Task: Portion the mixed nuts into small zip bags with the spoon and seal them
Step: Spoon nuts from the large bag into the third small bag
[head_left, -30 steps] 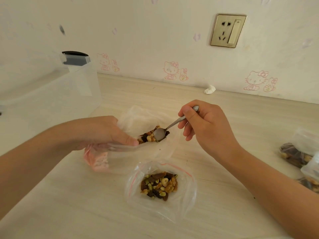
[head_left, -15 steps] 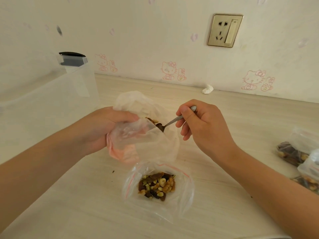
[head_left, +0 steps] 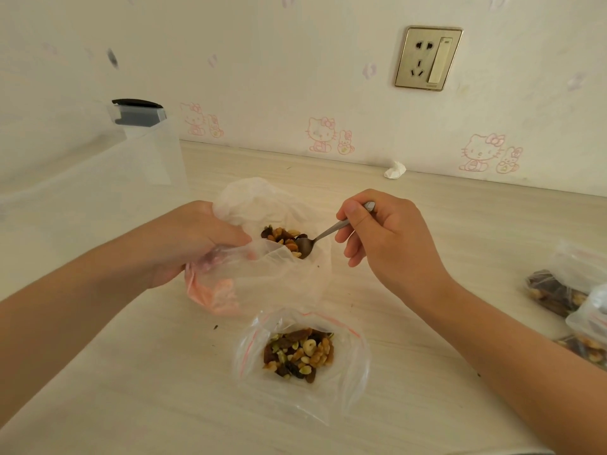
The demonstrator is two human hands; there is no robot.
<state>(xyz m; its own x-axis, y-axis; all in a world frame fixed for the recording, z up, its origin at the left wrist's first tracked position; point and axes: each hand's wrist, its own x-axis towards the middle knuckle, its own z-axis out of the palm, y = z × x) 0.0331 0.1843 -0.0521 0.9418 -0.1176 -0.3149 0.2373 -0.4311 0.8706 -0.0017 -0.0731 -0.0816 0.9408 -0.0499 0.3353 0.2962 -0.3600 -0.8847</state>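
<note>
R fingers (head_left: 349, 256) pinch spoon (head_left: 325, 234), bowl in nut bag (head_left: 276, 280).

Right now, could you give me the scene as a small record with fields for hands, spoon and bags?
left hand: grips the big plastic bag, holding its mouth open
right hand: holds the spoon
spoon: bowl among mixed nuts in big plastic bag
small zip bag: on table, partly filled, looks unsealed
filled bags: far right
</note>
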